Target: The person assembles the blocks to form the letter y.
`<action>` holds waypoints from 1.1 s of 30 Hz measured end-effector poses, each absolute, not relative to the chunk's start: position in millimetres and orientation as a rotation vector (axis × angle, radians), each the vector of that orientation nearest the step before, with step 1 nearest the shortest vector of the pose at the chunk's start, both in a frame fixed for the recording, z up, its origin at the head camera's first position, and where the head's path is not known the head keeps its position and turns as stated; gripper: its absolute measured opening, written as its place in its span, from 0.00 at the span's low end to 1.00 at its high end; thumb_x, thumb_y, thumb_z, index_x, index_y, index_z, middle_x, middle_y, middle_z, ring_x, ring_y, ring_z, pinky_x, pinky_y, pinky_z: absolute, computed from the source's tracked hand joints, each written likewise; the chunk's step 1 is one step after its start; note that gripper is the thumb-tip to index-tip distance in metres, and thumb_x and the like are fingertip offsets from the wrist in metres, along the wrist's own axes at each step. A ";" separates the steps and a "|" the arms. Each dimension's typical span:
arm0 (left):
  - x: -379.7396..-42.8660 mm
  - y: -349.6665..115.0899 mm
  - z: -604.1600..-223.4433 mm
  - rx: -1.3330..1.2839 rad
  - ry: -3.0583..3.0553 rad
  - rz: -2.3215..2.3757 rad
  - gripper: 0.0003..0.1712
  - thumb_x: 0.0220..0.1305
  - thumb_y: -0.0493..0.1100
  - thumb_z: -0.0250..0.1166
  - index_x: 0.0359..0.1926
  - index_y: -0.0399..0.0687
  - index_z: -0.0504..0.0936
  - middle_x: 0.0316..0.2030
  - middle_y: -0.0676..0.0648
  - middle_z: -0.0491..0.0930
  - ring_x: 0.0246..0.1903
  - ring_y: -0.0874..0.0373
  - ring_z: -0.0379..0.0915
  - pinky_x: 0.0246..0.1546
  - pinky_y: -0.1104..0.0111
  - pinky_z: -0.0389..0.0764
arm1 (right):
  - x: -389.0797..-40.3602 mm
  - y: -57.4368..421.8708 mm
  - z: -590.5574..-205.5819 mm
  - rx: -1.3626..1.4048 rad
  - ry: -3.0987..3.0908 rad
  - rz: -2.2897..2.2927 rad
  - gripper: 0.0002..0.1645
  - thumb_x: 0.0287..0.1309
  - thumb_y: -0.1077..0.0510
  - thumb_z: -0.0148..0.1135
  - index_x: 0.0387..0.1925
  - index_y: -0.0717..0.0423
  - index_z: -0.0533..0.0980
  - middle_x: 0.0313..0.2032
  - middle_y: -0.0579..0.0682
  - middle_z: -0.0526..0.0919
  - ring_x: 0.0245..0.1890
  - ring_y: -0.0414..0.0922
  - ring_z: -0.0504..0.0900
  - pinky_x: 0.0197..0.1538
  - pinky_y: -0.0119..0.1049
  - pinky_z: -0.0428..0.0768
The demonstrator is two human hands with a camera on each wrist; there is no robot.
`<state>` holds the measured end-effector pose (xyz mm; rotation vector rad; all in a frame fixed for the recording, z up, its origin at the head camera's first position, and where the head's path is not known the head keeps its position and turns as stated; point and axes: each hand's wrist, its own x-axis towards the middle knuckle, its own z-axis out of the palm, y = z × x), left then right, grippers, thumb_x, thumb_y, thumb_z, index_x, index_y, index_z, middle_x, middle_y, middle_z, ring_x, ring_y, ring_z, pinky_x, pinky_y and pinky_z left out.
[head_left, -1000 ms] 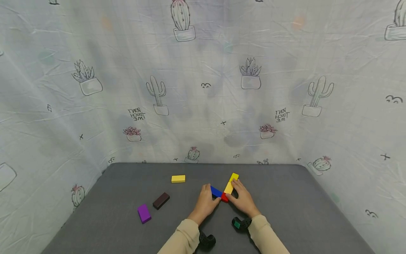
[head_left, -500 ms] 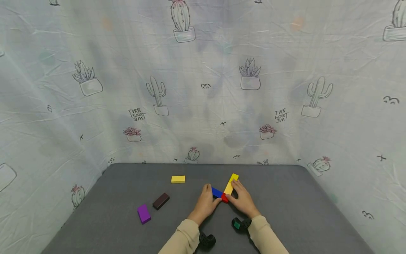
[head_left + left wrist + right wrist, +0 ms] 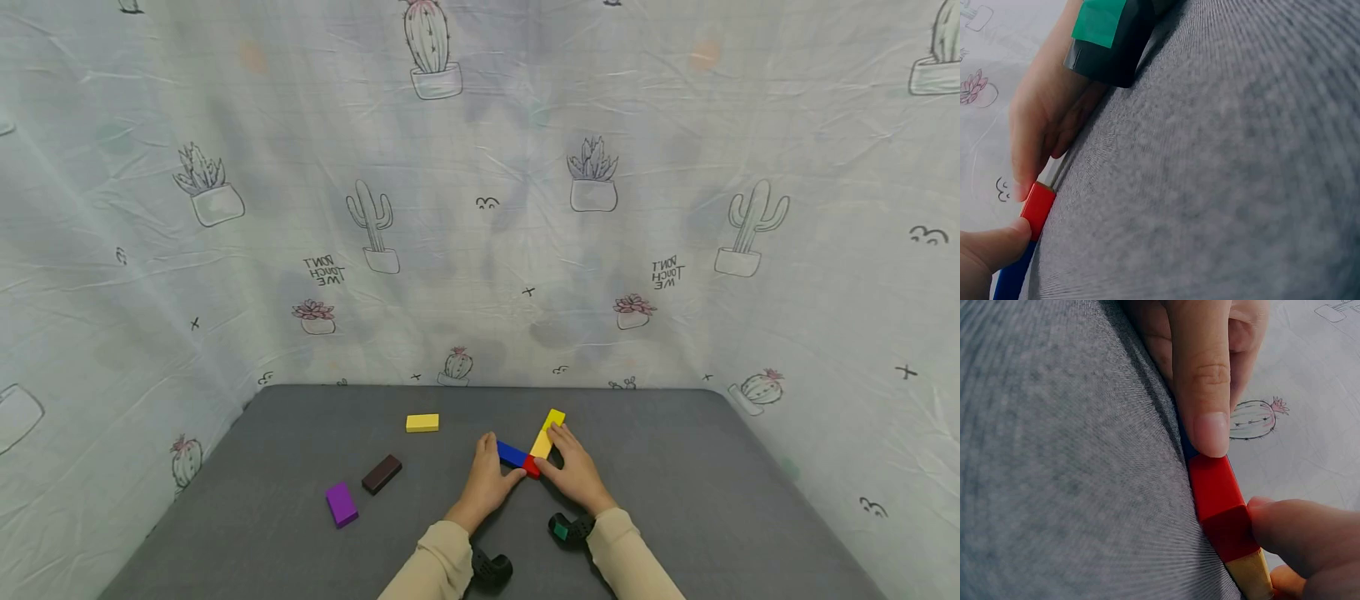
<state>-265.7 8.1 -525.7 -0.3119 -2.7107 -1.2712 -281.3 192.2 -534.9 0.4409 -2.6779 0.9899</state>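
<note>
Your left hand (image 3: 485, 485) clamps the slim blue block (image 3: 512, 454); your right (image 3: 576, 475) pinches the small red block (image 3: 530, 468) and adjoining oblong yellow block (image 3: 541, 446), apparently steadying their touching corner on the grey fabric-topped table (image 3: 675, 475).

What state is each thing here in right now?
Red block: touching the blue block and the yellow strip
Blue block: lying in line with the red one
Yellow strip: slanting away from the red block
Left hand: thumb against the red block
Right hand: thumb against the red block
Lone yellow block: lying apart
Brown block: lying apart
Purple block: lying apart
Patterned cloth: hanging, wrinkled
</note>
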 end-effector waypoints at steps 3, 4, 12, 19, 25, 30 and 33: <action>-265.0 6.5 -524.0 -0.303 -2.703 -1.319 0.49 0.59 0.48 0.68 0.68 0.23 0.53 0.67 0.27 0.53 0.65 0.34 0.57 0.61 0.45 0.66 | -281.0 192.7 -535.6 0.444 -2.674 0.983 0.41 0.58 0.43 0.61 0.65 0.65 0.65 0.67 0.63 0.63 0.69 0.61 0.57 0.66 0.62 0.59; -264.6 5.7 -523.5 -0.303 -2.699 -1.323 0.49 0.59 0.48 0.68 0.68 0.23 0.53 0.67 0.27 0.53 0.65 0.33 0.57 0.60 0.44 0.66 | -281.2 192.6 -536.1 0.445 -2.673 0.980 0.41 0.59 0.43 0.61 0.65 0.66 0.65 0.67 0.63 0.63 0.69 0.61 0.57 0.65 0.62 0.59; -262.9 2.2 -524.5 -0.278 -2.701 -1.348 0.49 0.59 0.48 0.68 0.68 0.23 0.52 0.67 0.27 0.52 0.65 0.34 0.56 0.61 0.44 0.65 | -280.5 191.6 -537.4 0.445 -2.676 0.986 0.41 0.59 0.43 0.61 0.65 0.65 0.65 0.67 0.63 0.63 0.69 0.61 0.57 0.65 0.62 0.60; -263.1 -0.5 -522.6 -0.212 -2.646 -1.402 0.47 0.58 0.47 0.68 0.66 0.22 0.55 0.64 0.26 0.57 0.63 0.33 0.59 0.60 0.43 0.66 | -279.9 191.7 -534.4 0.429 -2.684 0.998 0.41 0.58 0.43 0.62 0.65 0.65 0.65 0.67 0.63 0.63 0.70 0.60 0.56 0.66 0.61 0.59; -262.9 -8.1 -520.6 -0.202 -2.583 -1.413 0.43 0.59 0.44 0.67 0.65 0.23 0.58 0.64 0.27 0.59 0.63 0.33 0.59 0.60 0.43 0.66 | -280.1 192.0 -532.8 0.436 -2.681 0.993 0.42 0.58 0.44 0.62 0.65 0.65 0.65 0.67 0.63 0.63 0.70 0.60 0.57 0.66 0.61 0.60; -263.5 -16.0 -517.9 -0.181 -2.543 -1.423 0.41 0.60 0.44 0.66 0.66 0.26 0.59 0.64 0.29 0.61 0.63 0.35 0.60 0.60 0.44 0.66 | -280.4 192.6 -531.8 0.419 -2.699 0.999 0.42 0.57 0.43 0.62 0.66 0.64 0.65 0.67 0.62 0.63 0.70 0.59 0.56 0.67 0.61 0.59; -264.1 -21.2 -517.7 -0.163 -2.543 -1.413 0.40 0.60 0.44 0.67 0.66 0.27 0.60 0.63 0.30 0.62 0.63 0.35 0.61 0.60 0.44 0.67 | -280.1 192.2 -531.9 0.420 -2.703 1.008 0.42 0.58 0.43 0.62 0.66 0.64 0.65 0.67 0.62 0.63 0.70 0.60 0.56 0.66 0.61 0.59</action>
